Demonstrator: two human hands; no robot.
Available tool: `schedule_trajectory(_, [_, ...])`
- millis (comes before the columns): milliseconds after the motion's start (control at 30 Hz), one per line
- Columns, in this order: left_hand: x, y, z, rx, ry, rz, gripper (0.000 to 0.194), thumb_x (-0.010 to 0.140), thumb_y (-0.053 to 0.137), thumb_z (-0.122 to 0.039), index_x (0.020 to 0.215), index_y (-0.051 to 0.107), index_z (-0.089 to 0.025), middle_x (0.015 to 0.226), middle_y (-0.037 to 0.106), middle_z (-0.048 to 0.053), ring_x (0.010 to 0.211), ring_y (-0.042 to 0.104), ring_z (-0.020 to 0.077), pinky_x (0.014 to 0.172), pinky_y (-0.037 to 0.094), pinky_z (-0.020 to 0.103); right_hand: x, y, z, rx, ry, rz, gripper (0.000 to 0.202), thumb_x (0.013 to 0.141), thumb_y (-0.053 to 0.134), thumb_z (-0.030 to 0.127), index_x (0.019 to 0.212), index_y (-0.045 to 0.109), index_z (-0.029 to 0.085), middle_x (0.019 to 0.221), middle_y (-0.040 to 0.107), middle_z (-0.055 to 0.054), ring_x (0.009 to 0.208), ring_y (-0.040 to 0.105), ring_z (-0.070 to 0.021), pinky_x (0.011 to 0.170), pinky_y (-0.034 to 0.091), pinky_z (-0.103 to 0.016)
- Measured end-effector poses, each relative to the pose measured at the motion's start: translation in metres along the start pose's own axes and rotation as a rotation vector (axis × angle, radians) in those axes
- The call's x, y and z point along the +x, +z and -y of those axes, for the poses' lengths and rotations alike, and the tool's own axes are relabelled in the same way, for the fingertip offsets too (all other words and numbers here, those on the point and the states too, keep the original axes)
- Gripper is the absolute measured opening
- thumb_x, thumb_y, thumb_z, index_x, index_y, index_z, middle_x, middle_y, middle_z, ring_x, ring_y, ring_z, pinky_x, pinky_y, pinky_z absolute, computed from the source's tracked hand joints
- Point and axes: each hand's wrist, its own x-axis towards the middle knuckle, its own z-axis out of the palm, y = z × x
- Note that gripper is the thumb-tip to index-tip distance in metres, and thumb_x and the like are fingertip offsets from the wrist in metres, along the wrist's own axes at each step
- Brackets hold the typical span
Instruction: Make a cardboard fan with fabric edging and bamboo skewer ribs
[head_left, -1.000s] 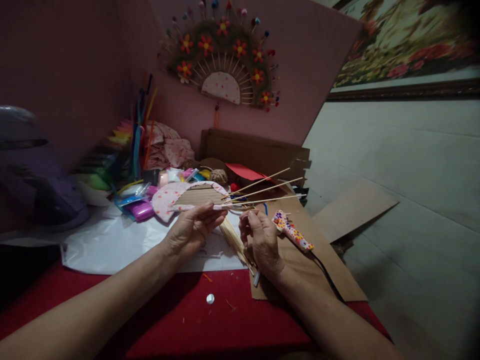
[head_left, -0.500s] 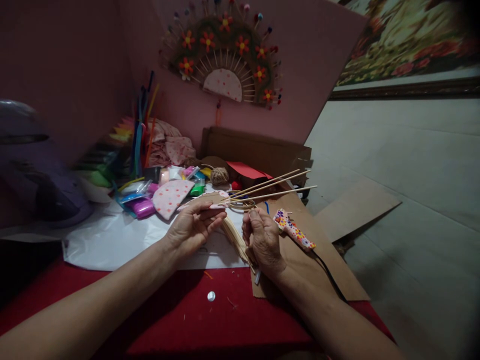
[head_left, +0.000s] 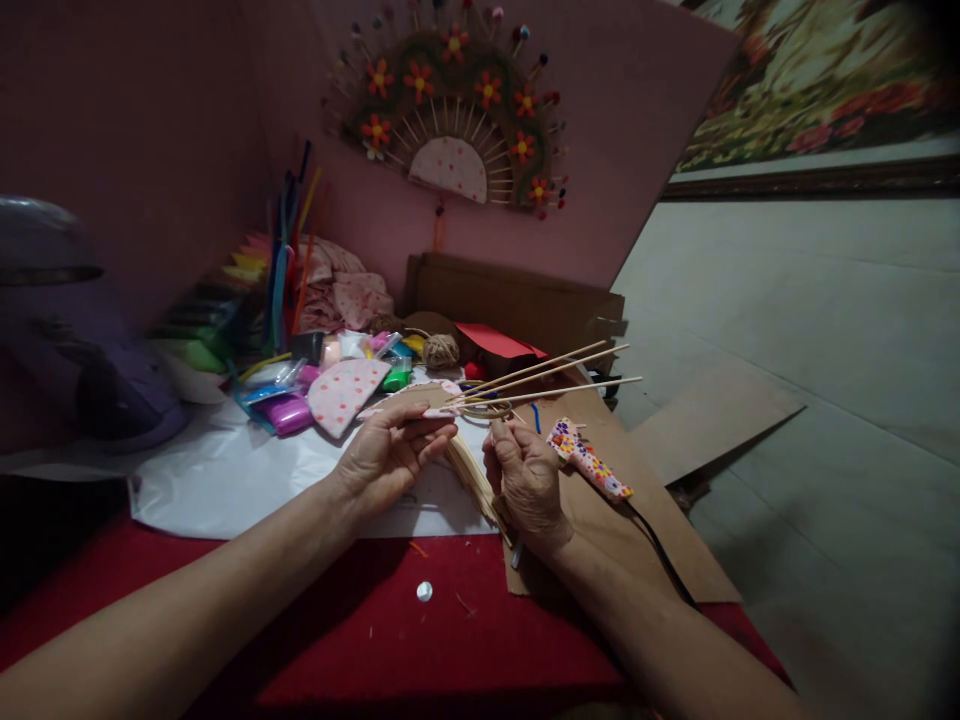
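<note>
My left hand [head_left: 386, 465] pinches the near edge of a cardboard half-circle [head_left: 424, 397] rimmed with pink dotted cloth. Three thin wooden sticks [head_left: 555, 372] jut from this piece toward the right. Just below them, my right hand [head_left: 525, 485] is closed with thumb and fingers pressed together; whatever it may pinch is too small or hidden to name. Between the hands lies a bundle of wooden sticks [head_left: 474, 475], partly covered by the right hand. Left of the held piece rests a dotted cloth half-circle [head_left: 346, 395].
A flower-patterned glue gun [head_left: 589, 460] with a black cord lies on a cardboard sheet [head_left: 652, 540] at right. Behind are clay packets [head_left: 287, 412], a twine ball [head_left: 439, 351] and pipe cleaners [head_left: 281, 260]. A decorated fan [head_left: 450, 110] hangs on the pink board.
Both hands keep nearly the same pose. The stick tips sit slightly lower and farther right, and the whole view has shifted a little.
</note>
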Motion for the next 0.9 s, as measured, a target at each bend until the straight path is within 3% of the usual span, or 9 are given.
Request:
schedule_trajectory(133, [-0.002,0.002,0.001,0.044,0.017,0.043,0.009,0.072,0.057,-0.008,0.07,0.065,-0.01,0.069,0.071,0.012,0.064,0.068,0.018,0.061,0.056,0.024,0.001,0.003,-0.002,0.031,0.031,0.018,0.031,0.081,0.057,0.046,0.07,0.057,0.017,0.056,0.048,0.004,0.043,0.037,-0.0056,0.039,0.028,-0.018])
schedule_trajectory(433, [-0.013,0.004,0.007,0.155,0.176,0.404,0.016,0.076,0.059,-0.012,0.085,0.072,-0.009,0.086,0.072,0.012,0.079,0.067,0.0204,0.075,0.051,0.03,0.004,0.003,-0.005,0.125,0.136,0.013,0.023,0.078,0.061,0.04,0.076,0.056,0.018,0.061,0.053,0.004,0.042,0.041,-0.0046,0.034,0.031,-0.015])
schedule_trajectory(900, [-0.014,0.002,0.008,0.21,0.239,0.405,0.018,0.067,0.065,-0.008,0.081,0.073,-0.015,0.091,0.071,0.008,0.093,0.061,0.0239,0.075,0.048,0.033,0.0,0.004,0.001,-0.017,0.092,0.01,0.025,0.081,0.056,0.04,0.071,0.055,0.017,0.056,0.048,0.005,0.04,0.036,-0.005,0.036,0.028,-0.017])
